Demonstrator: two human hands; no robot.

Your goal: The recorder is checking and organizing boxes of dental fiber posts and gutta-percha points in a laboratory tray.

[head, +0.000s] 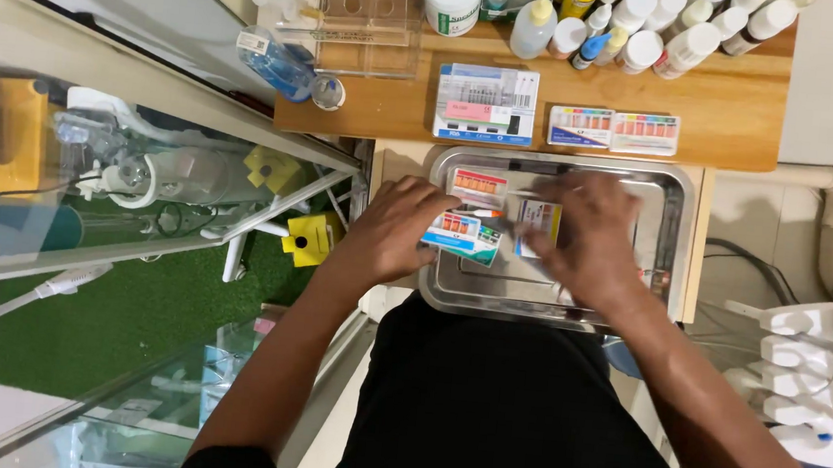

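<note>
- Left hand [399, 227] rests with curled fingers on a colour chart card [463, 236] at the left of the steel tray [672, 236]; whether it pinches the card or only presses it, I cannot tell.
- Right hand [587, 234] is blurred, fingers bent over a second small card [538, 218] mid-tray; its grip cannot be told.
- Thin dropper vial with an orange tip [482, 213] lies flat between the hands, long axis running left to right, orange tip towards the left hand.
- Another chart card [479, 183] lies at the tray's far left corner.
- Wooden shelf [728, 121] beyond the tray carries more chart cards [613, 130], a test box [486, 104] and white-capped bottles [645, 28].
</note>
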